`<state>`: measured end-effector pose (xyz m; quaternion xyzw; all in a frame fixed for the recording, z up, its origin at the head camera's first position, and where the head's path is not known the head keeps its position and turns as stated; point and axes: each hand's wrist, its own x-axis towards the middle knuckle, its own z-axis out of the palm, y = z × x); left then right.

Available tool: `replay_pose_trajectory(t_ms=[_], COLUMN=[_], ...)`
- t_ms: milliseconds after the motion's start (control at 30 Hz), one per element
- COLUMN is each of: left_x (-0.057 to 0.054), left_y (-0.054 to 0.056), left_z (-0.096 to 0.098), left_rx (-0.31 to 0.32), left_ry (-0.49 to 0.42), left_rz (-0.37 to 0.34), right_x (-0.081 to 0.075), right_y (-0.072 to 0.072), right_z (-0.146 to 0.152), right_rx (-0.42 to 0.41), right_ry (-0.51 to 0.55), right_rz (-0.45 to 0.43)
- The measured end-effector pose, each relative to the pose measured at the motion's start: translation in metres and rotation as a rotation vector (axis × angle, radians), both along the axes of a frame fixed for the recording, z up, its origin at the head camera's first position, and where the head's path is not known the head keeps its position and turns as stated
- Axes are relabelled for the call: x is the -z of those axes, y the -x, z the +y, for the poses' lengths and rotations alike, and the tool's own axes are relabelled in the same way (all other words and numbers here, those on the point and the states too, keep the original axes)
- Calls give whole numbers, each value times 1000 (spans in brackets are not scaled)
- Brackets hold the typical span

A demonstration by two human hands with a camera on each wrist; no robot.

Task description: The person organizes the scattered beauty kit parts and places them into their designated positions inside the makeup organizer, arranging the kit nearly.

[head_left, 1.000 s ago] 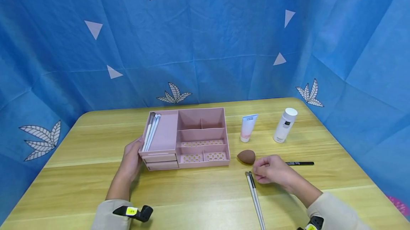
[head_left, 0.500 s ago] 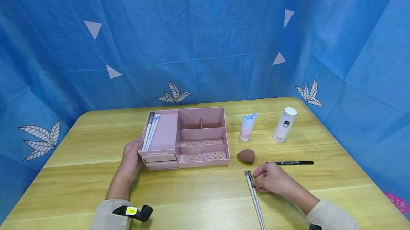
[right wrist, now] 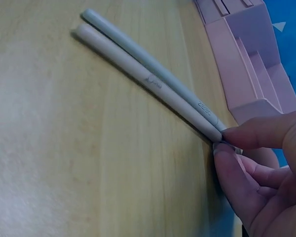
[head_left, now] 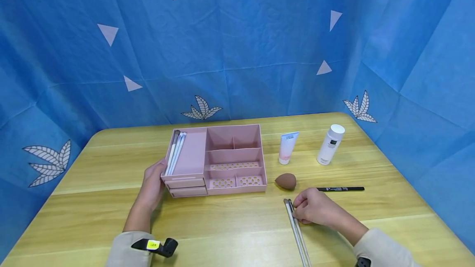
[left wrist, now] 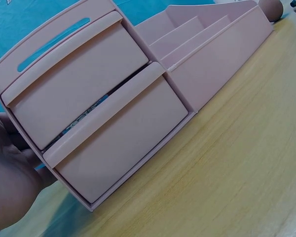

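In the head view my right hand (head_left: 315, 207) is low over the table, right of the organizer. Its thumb and fingertips pinch a slim makeup brush (head_left: 302, 240) near the bristle end. A second pale makeup brush (head_left: 295, 234) lies alongside, a narrow gap between their handles. The right wrist view shows the pinched makeup brush (right wrist: 153, 81) closer to the camera. My left hand (head_left: 153, 184) rests against the left side of a pink cosmetics organizer (head_left: 194, 151), fingers partly hidden behind its wall. Several brushes (head_left: 174, 153) lie on the organizer's top left. Both its drawers (left wrist: 123, 143) are closed.
A brown makeup sponge (head_left: 285, 181) sits between the organizer and my right hand. Behind my right hand lies a black pencil (head_left: 343, 189). Farther back stand a small pink-and-blue tube (head_left: 288, 148) and a white bottle (head_left: 330, 145). A blue curtain (head_left: 237, 52) closes off the back.
My right hand has come down from beside the sponge to the brushes and pinches one. That brush's handle end has swung slightly right of the other. My left hand has stayed put.
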<state>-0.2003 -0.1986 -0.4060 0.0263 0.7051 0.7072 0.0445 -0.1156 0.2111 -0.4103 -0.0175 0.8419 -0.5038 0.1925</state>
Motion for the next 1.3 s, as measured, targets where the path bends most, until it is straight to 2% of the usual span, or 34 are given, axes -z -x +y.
replay_pose_trajectory(t_ms=[233, 467, 700, 1033, 1300], left_x=[2, 2, 1, -1, -1], left_y=[0, 1, 1, 1, 1], left_z=[-1, -1, 0, 0, 0], left_rx=[-18, -22, -33, -24, -22], left_ry=[-14, -27, -52, -30, -19], left_rz=[20, 20, 17, -7, -8], right_x=[-4, -7, -8, -7, -9], right_y=[2, 2, 3, 3, 0], right_z=[-2, -7, -9, -8, -6], right_rx=[-14, 29, 42, 36, 42], right_ry=[-69, -209, -273, -302, -243], right_rz=[24, 32, 42, 88, 62])
